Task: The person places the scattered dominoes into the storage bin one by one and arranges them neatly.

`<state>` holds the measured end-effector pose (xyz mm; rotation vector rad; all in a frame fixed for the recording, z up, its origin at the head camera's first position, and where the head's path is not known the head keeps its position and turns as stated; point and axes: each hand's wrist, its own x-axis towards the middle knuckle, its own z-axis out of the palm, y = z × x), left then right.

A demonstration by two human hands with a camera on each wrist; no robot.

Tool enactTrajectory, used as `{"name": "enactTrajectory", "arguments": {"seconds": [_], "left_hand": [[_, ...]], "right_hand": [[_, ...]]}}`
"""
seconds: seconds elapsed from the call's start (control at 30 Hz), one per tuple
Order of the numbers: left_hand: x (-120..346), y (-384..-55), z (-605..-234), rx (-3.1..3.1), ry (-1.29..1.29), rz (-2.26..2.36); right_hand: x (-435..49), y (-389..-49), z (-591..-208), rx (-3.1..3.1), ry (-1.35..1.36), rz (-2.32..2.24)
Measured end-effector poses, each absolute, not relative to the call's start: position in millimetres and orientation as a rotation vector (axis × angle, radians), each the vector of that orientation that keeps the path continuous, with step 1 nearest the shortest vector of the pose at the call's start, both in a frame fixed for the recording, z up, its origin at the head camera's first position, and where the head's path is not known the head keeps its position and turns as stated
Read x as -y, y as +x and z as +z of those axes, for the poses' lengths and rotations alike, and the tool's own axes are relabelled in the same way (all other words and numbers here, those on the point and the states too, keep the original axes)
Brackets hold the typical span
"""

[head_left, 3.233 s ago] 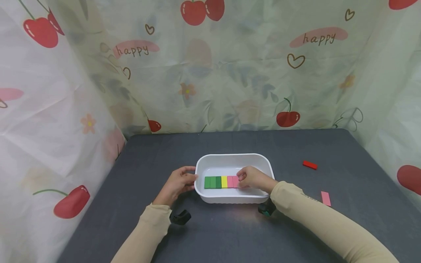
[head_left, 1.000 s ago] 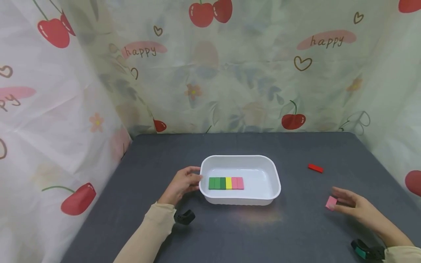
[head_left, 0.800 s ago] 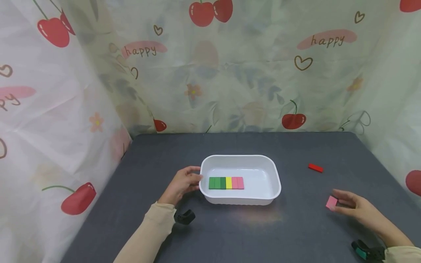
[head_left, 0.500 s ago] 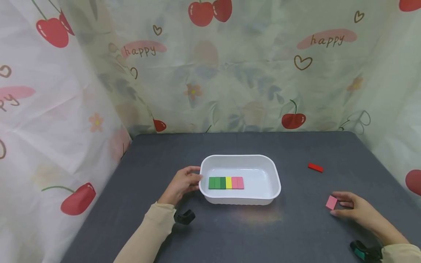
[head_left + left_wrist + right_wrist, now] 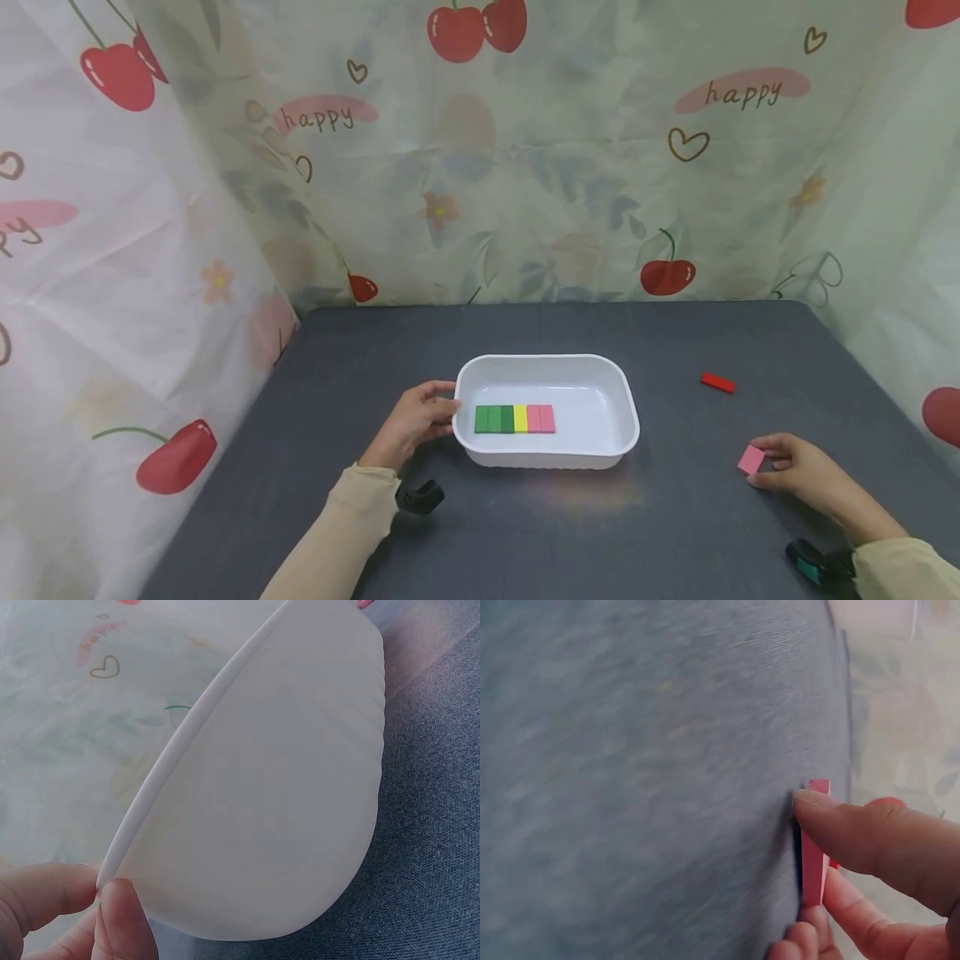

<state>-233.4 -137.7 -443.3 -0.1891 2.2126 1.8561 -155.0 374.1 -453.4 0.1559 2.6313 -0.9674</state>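
Note:
My left hand (image 5: 405, 427) pinches the left end of the rim of a white plastic tray (image 5: 596, 412). Close up in the left wrist view, thumb and fingers (image 5: 127, 919) meet across that rim, and the tray's outer wall stands tilted in the picture. Inside lies a side-by-side row of flat blocks: green blocks (image 5: 488, 419), a yellow block (image 5: 521, 419) and two pink blocks (image 5: 546, 419). To the right, away from the tray, my right hand (image 5: 802, 479) holds another thin pink block (image 5: 814, 862) between thumb and fingers, just at the table surface.
A red block (image 5: 717, 382) lies on the dark table (image 5: 525, 533) at the right, beyond my right hand. Behind the table hangs a printed curtain (image 5: 480, 167). Each wrist wears a black band (image 5: 420, 497).
My right hand has left the tray's row, gone right and taken hold of the pink block on the table. Lately it shifts slightly left with it. My left hand stays on the rim.

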Motion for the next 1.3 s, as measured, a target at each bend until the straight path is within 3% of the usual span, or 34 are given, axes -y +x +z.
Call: {"name": "enactTrajectory", "arguments": {"seconds": [0.37, 0.9, 1.3], "left_hand": [[138, -235, -444, -2.207, -0.199, 1.86], [138, -233, -442, -2.202, -0.194, 1.857], [138, -233, -442, -2.208, -0.159, 1.857]], "right_hand": [[-340, -169, -427, -2.621, 0.039, -1.065], [-248, -192, -379, -2.654, -0.197, -1.292], [-190, -217, -395, -2.536, -0.388, -1.288]]}}
